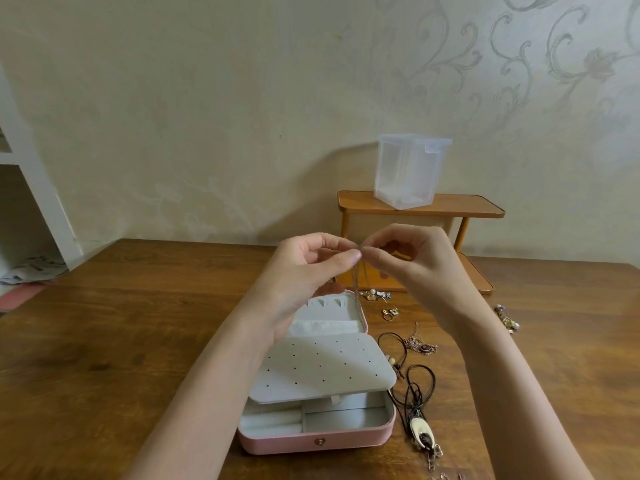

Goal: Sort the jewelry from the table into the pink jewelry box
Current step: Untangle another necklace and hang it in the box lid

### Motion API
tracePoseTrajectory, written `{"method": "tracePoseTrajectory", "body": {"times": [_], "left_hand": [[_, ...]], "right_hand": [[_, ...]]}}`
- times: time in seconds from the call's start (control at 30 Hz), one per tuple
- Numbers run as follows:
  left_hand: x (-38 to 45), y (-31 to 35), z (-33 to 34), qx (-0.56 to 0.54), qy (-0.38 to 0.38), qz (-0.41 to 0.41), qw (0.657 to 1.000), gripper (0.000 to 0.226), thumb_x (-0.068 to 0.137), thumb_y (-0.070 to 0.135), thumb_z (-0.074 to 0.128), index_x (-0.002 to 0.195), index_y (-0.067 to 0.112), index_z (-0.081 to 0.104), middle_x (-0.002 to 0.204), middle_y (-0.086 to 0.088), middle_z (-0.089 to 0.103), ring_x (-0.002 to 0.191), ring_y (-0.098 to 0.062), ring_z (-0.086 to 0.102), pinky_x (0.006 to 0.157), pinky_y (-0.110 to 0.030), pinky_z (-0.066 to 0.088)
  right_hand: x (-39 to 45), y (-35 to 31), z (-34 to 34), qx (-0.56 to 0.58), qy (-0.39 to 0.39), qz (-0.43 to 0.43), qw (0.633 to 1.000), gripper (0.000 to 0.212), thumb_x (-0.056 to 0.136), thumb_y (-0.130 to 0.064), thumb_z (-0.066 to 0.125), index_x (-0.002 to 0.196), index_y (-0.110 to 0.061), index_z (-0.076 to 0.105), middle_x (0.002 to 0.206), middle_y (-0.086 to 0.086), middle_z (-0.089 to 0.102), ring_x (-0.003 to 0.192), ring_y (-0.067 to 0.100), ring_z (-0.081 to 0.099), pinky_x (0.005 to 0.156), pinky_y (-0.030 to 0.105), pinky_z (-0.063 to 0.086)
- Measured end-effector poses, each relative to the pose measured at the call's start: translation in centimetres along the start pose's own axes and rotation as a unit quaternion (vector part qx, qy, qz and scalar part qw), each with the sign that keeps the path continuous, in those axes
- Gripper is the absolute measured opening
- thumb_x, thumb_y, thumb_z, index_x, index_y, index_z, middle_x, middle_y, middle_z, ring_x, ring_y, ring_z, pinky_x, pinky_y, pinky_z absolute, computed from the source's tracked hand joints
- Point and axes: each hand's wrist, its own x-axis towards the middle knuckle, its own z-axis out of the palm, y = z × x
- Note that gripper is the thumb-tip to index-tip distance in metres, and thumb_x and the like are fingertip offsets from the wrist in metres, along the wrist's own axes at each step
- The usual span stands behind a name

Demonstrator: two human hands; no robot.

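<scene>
Both our hands are raised together above the open pink jewelry box [317,441], fingertips meeting: the left hand [311,268] and the right hand [408,261] each pinch the top of a thin chain [356,282], which hangs down between them toward the back of the box. We hold it up like this, we judge, so the fine links fall straight and untangled, and so we can work the clasp or line the chain up with the notched hooks [327,303] in the raised lid. The white perforated earring panel [322,367] lies tilted over the tray, leaving the front compartments [343,419] open for other pieces. Much remains unsorted on the wooden table [104,341] just to the right of the box, within easy reach: a black cord necklace [420,400] with an oval pendant, a small chain with a dark stone [424,347], a ring [388,316], a cluster of earrings [374,295], and a beaded piece [507,318] farther right. A clear plastic container [408,171] stands on a small wooden shelf [450,206] behind, out of our way
</scene>
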Motion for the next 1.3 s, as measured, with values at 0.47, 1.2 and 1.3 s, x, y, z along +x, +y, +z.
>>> {"method": "tracePoseTrajectory", "body": {"times": [0.47, 1.2, 1.3], "left_hand": [[0.1, -0.2, 1.1, -0.007, -0.003, -0.013, 1.000, 0.015, 0.073, 0.024, 0.060, 0.060, 0.023, 0.066, 0.056, 0.010, 0.053, 0.055, -0.005, 0.044, 0.053, -0.017, 0.039], [0.1, -0.8, 1.4, 0.124, -0.006, 0.094, 0.988, 0.010, 0.084, 0.016, 0.064, 0.075, 0.019, 0.067, 0.057, 0.014, 0.057, 0.051, 0.002, 0.048, 0.051, -0.011, 0.039], [0.2, -0.8, 1.1, 0.105, -0.056, 0.099, 0.988, 0.009, 0.084, 0.019, 0.065, 0.076, 0.016, 0.066, 0.058, 0.013, 0.062, 0.054, 0.002, 0.053, 0.053, -0.013, 0.042]], "right_hand": [[-0.2, -0.5, 0.1, 0.219, -0.077, 0.135, 0.963, 0.015, 0.087, -0.008, 0.060, 0.073, -0.009, 0.066, 0.062, -0.001, 0.057, 0.060, 0.009, 0.049, 0.056, 0.017, 0.043], [-0.6, -0.6, -1.6, -0.008, -0.118, 0.063, 0.991, 0.014, 0.084, -0.009, 0.062, 0.070, -0.011, 0.066, 0.059, 0.000, 0.057, 0.055, 0.008, 0.049, 0.053, 0.020, 0.041], [-0.5, -0.4, -1.9, 0.101, -0.062, 0.120, 0.986, 0.021, 0.085, -0.007, 0.055, 0.066, -0.008, 0.063, 0.056, 0.000, 0.052, 0.056, 0.010, 0.046, 0.051, 0.018, 0.039]]}}
